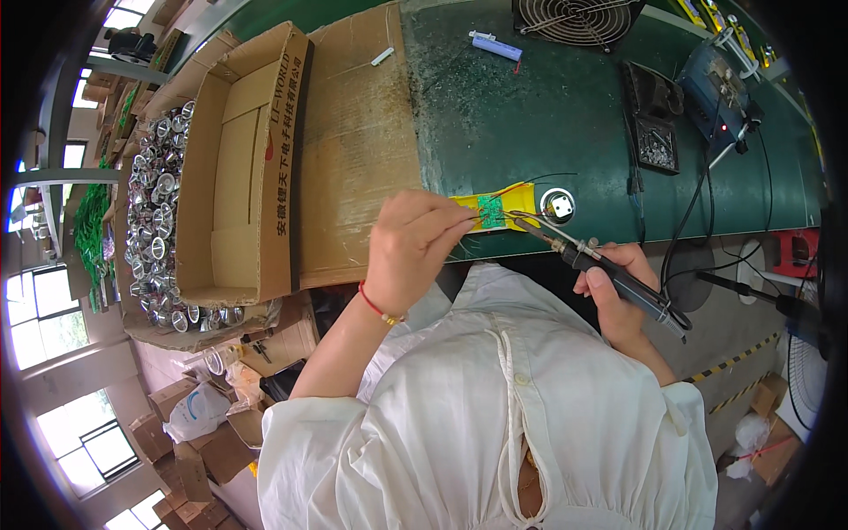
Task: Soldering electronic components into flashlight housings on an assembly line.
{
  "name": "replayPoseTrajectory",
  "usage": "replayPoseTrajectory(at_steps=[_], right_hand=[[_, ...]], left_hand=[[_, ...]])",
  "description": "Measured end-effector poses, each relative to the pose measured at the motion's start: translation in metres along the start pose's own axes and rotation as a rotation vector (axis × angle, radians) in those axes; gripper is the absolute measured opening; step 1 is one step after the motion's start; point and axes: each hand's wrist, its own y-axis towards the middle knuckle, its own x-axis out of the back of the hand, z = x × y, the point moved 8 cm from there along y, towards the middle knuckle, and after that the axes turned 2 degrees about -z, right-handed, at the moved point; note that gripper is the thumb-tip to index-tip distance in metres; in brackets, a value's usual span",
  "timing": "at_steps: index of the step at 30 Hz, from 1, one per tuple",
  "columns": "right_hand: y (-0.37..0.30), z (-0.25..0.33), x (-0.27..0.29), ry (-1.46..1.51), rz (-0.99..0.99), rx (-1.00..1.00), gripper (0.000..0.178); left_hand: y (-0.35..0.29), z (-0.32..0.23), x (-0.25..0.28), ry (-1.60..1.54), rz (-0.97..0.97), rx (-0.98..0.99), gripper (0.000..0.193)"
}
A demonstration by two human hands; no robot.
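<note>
A small green circuit board [490,211] lies in a yellow housing [519,195] at the near edge of the table. Thin wires run from the board. My left hand [411,237] reaches over the housing's left end, its thumb and fingertips pinched on a thin wire beside the board. In my right hand [623,283] is a soldering iron [614,272], with a thin metal feed tube along it; its tip points at the right side of the board. Whether the tip touches the board I cannot tell. A round metal-rimmed lamp head [557,207] with a white centre sits at the housing's right end.
An open cardboard box [287,168] stands at left, beside a carton of shiny reflector cups [159,221]. A blue battery cell [496,46], a small white stick [382,56] and a fan [579,19] are farther back. Right are a screw tray [656,148] and a blue soldering station [714,88] with cables.
</note>
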Motion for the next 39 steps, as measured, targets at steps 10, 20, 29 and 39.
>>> replayPoseTrajectory(at_steps=[10,20,29,39], right_hand=[[0.002,-0.001,-0.002,-0.167,-0.002,-0.060,0.017],[0.008,-0.002,-0.005,-0.103,-0.018,-0.059,0.014],[0.006,-0.004,-0.006,-0.130,-0.012,-0.059,0.014],[0.006,0.002,-0.005,-0.098,-0.036,-0.071,0.016]], left_hand=[[-0.008,0.008,-0.016,0.037,0.074,0.092,0.009],[-0.005,0.010,-0.023,0.055,0.109,0.136,0.010],[-0.008,0.006,-0.024,0.069,0.109,0.115,0.009],[-0.006,0.009,-0.023,0.068,0.105,0.123,0.007]])
